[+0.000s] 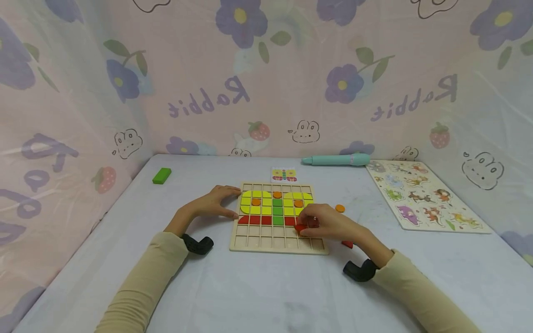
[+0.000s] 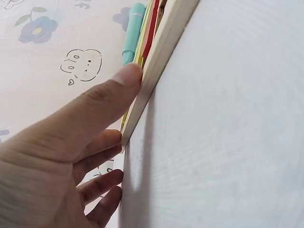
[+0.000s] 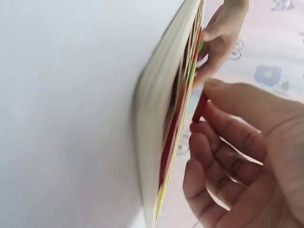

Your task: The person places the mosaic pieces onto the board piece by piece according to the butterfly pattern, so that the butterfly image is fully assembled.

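A wooden grid board (image 1: 266, 242) lies mid-table. On it are yellow pieces (image 1: 250, 210), a column of green squares (image 1: 277, 212), orange discs (image 1: 276, 195) and a row of red pieces (image 1: 261, 220). My left hand (image 1: 212, 202) touches the board's left edge with thumb and fingertips, fingers spread and loosely bent. Over the board's right part, my right hand (image 1: 322, 223) pinches a small red piece (image 3: 200, 108) between thumb and index finger. In the right wrist view that piece is held edge-on, close to the board's surface. The right hand hides some squares beneath it.
Behind the board lies a small pattern card (image 1: 284, 174). A teal pen (image 1: 337, 160) sits at the back, beside an animal picture board (image 1: 429, 199). Right of the grid are a loose orange disc (image 1: 340, 208) and red piece (image 1: 347, 243). A green block (image 1: 162, 175) lies back left.
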Demonstrator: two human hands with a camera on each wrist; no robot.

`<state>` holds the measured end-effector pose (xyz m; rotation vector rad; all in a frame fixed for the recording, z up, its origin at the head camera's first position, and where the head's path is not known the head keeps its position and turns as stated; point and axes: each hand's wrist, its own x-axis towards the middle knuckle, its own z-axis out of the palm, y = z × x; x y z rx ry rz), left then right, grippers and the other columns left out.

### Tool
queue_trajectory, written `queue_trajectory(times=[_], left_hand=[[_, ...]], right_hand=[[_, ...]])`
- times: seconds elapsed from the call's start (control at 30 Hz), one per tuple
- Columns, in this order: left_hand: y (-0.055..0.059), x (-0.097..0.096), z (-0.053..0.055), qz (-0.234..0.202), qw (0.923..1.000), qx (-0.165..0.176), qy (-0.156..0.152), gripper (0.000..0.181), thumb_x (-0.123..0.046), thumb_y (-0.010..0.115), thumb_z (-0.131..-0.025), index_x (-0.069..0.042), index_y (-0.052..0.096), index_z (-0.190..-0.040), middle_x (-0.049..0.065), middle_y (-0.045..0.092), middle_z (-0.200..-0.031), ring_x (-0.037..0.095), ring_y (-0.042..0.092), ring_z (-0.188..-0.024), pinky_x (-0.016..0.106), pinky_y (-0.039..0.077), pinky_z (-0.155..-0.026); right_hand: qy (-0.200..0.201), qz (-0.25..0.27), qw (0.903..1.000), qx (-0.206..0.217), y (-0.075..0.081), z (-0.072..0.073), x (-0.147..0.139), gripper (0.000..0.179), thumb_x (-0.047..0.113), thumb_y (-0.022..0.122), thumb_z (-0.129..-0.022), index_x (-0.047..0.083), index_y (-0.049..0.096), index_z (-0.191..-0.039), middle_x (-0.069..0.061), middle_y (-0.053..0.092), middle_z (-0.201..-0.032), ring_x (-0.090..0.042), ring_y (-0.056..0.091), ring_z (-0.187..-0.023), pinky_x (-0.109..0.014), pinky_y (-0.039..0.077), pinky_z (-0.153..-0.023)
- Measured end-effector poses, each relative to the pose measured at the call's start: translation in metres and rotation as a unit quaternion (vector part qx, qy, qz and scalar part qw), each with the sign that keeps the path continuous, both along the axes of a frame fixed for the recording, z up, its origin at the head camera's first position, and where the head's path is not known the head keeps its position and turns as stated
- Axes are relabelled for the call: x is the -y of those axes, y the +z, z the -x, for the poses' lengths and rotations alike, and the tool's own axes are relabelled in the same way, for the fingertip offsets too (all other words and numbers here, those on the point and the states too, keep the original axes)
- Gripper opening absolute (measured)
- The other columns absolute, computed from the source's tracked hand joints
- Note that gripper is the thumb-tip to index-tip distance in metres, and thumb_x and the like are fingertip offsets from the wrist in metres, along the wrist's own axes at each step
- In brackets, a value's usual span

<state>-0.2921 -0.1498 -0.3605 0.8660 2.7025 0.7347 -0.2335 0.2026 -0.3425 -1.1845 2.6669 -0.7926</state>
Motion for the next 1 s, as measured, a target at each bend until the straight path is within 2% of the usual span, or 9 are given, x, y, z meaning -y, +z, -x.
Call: queue_trajectory(times=[0.13, 0.3, 1.0], left_hand=[[-0.001, 0.000, 0.001, 0.002, 1.0000, 0.001, 0.003, 0.076, -0.037, 0.073, -0.079, -0.006, 0.041, -0.140, 0.011, 0.034, -0.148, 0.032, 0.020, -0.137, 0.052, 0.017, -0.111], [-0.002, -0.001, 0.002, 0.003, 1.0000, 0.006, 0.007, 0.076, -0.037, 0.072, -0.079, -0.007, 0.040, -0.141, 0.011, 0.033, -0.148, 0.032, 0.020, -0.137, 0.052, 0.017, -0.111], [0.002, -0.002, -0.001, 0.004, 0.9999, 0.005, 0.009, 0.076, -0.036, 0.073, -0.079, -0.006, 0.040, -0.141, 0.011, 0.033, -0.148, 0.032, 0.020, -0.137, 0.052, 0.016, -0.112]], right_hand=[[0.013, -0.007, 0.9999, -0.001, -0.003, 0.003, 0.011, 0.019, 0.023, 0.072, -0.082, 0.014, 0.065, -0.097, 0.009, 0.060, -0.085, -0.010, 0.053, -0.074, -0.022, 0.048, -0.068], [0.008, -0.006, 1.0000, 0.002, -0.007, 0.004, 0.017, 0.020, 0.024, 0.074, -0.080, 0.013, 0.065, -0.095, 0.008, 0.059, -0.080, -0.010, 0.052, -0.069, -0.021, 0.046, -0.061], [0.002, 0.000, 1.0000, -0.004, -0.011, 0.008, 0.021, 0.019, 0.026, 0.075, -0.079, 0.014, 0.066, -0.089, 0.010, 0.056, -0.075, -0.007, 0.050, -0.066, -0.020, 0.046, -0.060]])
